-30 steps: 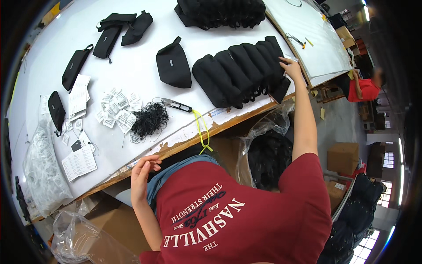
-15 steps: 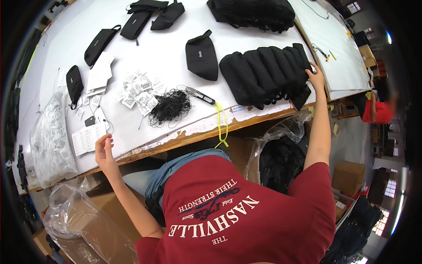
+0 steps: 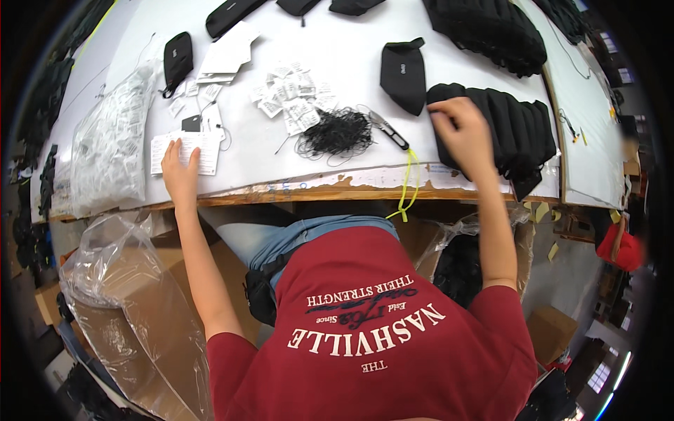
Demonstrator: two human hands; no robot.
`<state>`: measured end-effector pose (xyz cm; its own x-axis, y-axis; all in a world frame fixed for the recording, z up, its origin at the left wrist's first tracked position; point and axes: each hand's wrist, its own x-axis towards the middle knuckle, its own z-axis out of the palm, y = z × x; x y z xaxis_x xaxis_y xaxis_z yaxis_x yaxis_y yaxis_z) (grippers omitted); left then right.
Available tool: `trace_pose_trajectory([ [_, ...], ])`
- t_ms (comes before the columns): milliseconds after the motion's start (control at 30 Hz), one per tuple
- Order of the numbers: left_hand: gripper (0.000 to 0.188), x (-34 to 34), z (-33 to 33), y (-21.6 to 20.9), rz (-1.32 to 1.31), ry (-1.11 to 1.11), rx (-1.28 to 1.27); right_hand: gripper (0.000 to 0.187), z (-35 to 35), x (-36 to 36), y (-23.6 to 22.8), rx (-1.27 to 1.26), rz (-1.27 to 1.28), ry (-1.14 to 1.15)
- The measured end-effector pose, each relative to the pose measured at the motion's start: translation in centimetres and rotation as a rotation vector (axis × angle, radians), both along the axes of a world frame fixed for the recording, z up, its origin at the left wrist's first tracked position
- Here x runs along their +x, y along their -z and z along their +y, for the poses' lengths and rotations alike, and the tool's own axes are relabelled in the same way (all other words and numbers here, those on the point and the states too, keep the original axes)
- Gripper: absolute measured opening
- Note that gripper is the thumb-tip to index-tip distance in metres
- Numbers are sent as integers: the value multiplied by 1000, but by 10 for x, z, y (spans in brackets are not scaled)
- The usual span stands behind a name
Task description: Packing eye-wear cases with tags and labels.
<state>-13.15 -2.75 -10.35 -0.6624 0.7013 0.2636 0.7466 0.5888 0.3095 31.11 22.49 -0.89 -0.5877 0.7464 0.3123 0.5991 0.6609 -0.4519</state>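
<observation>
My left hand [image 3: 181, 168] rests on a white printed card [image 3: 206, 163] at the left of the table, fingers stretched out and thumb apart. Over the left end of a row of black pouches [image 3: 516, 133] is my right hand [image 3: 465, 135], its fingers half curled with a gap to the thumb; nothing shows in its grasp. Just left of that hand lies a single black zip pouch [image 3: 403, 77]. Between my hands are a tangle of black strings [image 3: 335, 133], a heap of small white tags [image 3: 293, 95], and thread snips [image 3: 388, 130] with a yellow cord [image 3: 407, 189].
A clear bag of white tags [image 3: 109, 151] stands at the far left. White cards [image 3: 226, 56] and a small black pouch [image 3: 178, 59] lie beyond my left hand. More black pouches [image 3: 491, 31] are piled at the back right. An open carton [image 3: 151, 281] sits below the table's wooden edge.
My right hand has left the right end of the pouch row and come to its left end. The left hand has come onto the printed card. The whole view has shifted.
</observation>
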Motion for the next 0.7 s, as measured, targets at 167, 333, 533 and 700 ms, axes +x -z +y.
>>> trace_pose_trajectory([
  [167,41,6,6,-16,112,-29,53,8,-73,-107,36,-214,13,-347],
  [333,46,-3,4,-11,53,-143,3,5,-86,-181,62,-63,16,-486],
  [533,62,-3,-3,-10,60,-126,-83,8,-72,-213,67,-77,-357,-638],
  [700,51,-9,3,-17,-30,-107,-45,11,-56,-200,-5,-165,-7,-471],
])
